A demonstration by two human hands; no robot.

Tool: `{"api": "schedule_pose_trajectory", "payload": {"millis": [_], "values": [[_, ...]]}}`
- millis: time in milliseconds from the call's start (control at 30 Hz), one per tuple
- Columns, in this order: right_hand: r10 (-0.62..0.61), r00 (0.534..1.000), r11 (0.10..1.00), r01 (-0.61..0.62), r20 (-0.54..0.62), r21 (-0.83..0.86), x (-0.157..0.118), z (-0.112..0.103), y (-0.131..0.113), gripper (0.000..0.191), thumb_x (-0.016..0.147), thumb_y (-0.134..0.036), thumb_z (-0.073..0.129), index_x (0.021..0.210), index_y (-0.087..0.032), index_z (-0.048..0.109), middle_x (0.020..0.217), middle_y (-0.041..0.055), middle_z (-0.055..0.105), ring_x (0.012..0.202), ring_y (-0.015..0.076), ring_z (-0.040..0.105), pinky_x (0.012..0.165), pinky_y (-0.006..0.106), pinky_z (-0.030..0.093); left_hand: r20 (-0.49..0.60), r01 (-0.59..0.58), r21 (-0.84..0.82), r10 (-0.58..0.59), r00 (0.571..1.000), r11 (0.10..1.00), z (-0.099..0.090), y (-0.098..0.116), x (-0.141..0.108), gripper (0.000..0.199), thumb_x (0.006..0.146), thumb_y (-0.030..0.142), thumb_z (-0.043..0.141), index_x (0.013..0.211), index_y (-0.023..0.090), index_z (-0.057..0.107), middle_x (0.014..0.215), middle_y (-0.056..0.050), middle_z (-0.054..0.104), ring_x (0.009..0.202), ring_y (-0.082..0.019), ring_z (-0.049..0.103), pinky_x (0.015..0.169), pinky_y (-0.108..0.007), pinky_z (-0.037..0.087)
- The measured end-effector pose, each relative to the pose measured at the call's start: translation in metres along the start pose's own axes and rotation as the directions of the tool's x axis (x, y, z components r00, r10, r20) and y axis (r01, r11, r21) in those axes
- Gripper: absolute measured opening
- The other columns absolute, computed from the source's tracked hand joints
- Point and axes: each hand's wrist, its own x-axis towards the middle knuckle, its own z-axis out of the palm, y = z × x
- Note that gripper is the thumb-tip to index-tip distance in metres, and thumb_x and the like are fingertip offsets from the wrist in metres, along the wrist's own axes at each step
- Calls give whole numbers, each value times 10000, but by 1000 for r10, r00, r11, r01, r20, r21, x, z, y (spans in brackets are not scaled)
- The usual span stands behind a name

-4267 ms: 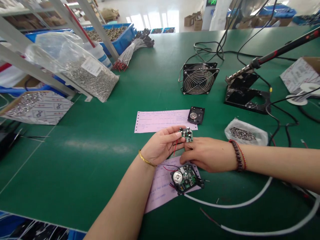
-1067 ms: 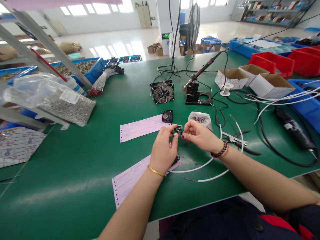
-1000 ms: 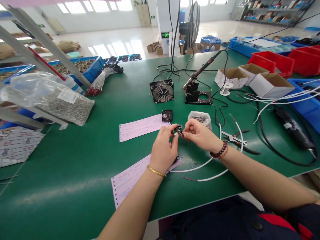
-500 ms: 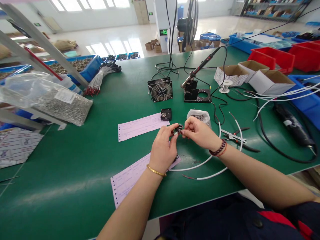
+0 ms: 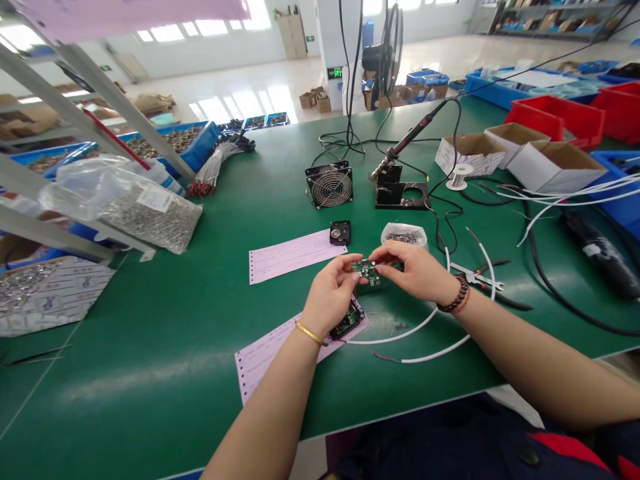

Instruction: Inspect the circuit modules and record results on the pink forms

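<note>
A small green circuit board (image 5: 369,272) is held up between both hands above the green bench. My left hand (image 5: 331,293) pinches its left edge, and my right hand (image 5: 417,272) grips its right side with fingertips. Under the left hand sits a black housing with electronics inside (image 5: 350,321), partly hidden by that hand, on a pink paper slip (image 5: 273,360). A thin red wire shows between board and housing. White cable (image 5: 425,353) runs from the housing to the right. Another black round-centred part (image 5: 340,233) rests on a second pink slip (image 5: 285,257) farther back.
Behind the hands stand a bag of small screws (image 5: 404,237), a small fan (image 5: 330,185) and a soldering iron (image 5: 410,140) in its stand (image 5: 393,190). Pliers and a wire stripper (image 5: 480,277) lie right, near a black power tool (image 5: 597,253). Cardboard boxes (image 5: 555,167) are beyond.
The circuit board has been turned so its flat face shows, and my hands have moved slightly apart. More of the black housing is visible beneath. The whole view has shifted a little.
</note>
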Motion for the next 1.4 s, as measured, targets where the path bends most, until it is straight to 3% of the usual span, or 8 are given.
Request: {"api": "schedule_pose_trajectory", "payload": {"millis": [133, 267, 367, 700, 933, 1067, 1200, 1400], "values": [[-11, 1000, 996, 9, -14, -92, 14, -9, -2, 151, 908, -200, 615, 1013, -187, 722, 981, 53, 762, 849, 171, 705, 811, 319, 574, -109, -59, 71, 66, 992, 996, -5, 3, 0, 331, 895, 201, 629, 1222, 151, 624, 1130, -106, 720, 943, -200, 759, 921, -371, 598], [85, 994, 966, -100, -71, -240, 52, -14, 0, 142, 918, -176, 635, 1013, -188, 740, 988, 55, 782, 877, 177, 720, 833, 306, 565, -341, -129, 227, 203, 918, 965, -18, 6, 3, 357, 921, 278, 628, 1252, 153, 588, 1339, -161, 627, 1090, -220, 716, 1017, -401, 546], [119, 989, 943, -140, -86, -301, 86, -7, 8, 123, 919, -165, 652, 992, -169, 750, 984, 77, 787, 890, 188, 722, 859, 308, 550, -416, -102, 221, 188, 889, 970, -28, 5, 5, 353, 928, 291, 609, 1254, 158, 575, 1315, -154, 632, 1104, -226, 706, 954, -374, 560], [185, 980, 908, -200, -75, -367, 133, 24, 29, 168, 936, -172, 638, 1028, -157, 777, 1025, 91, 794, 951, 192, 726, 933, 304, 540, -430, -73, 234, 170, 887, 970, -31, 11, 0, 344, 939, 295, 582, 1251, 150, 574, 1278, -159, 643, 1035, -223, 703, 663, -268, 519], [183, 982, 913, -187, -46, -362, 140, 26, 26, 192, 944, -187, 628, 1059, -160, 779, 1030, 81, 795, 935, 180, 728, 934, 293, 548, -409, -90, 284, 206, 889, 955, -31, 10, -1, 322, 962, 291, 544, 1255, 159, 569, 1300, -156, 625, 1072, -212, 700, 923, -362, 569], [162, 987, 911, -158, -23, -381, 148, 27, 24, 212, 941, -166, 621, 1076, -157, 784, 1037, 80, 798, 961, 185, 727, 968, 299, 536, -356, 98, 572, 138, 924, 815, -33, -1, 6, 398, 974, 260, 481, 1353, 151, 534, 1396, -198, 605, 1293, -283, 611, 1096, -488, 495], [126, 992, 907, -112, 8, -407, 157, 28, 24, 237, 941, -150, 608, 1092, -176, 788, 1073, 65, 796, 1008, 184, 720, 1009, 296, 513, -385, 285, 681, -2, 923, 675, -31, -15, 15, 462, 925, 344, 577, 1336, 136, 606, 1519, -261, 526, 1461, -432, 433, 1196, -750, 211], [110, 993, 885, -77, 46, -458, 159, 33, 29, 224, 940, -156, 602, 1058, -188, 789, 1070, 76, 777, 1051, 215, 697, 1016, 328, 508, -395, 360, 773, -47, 918, 522, -34, -23, 23, 517, 966, 425, 498, 1377, 140, 627, 1595, -205, 463, 1509, -371, 390, 1266, -667, 125]]}}
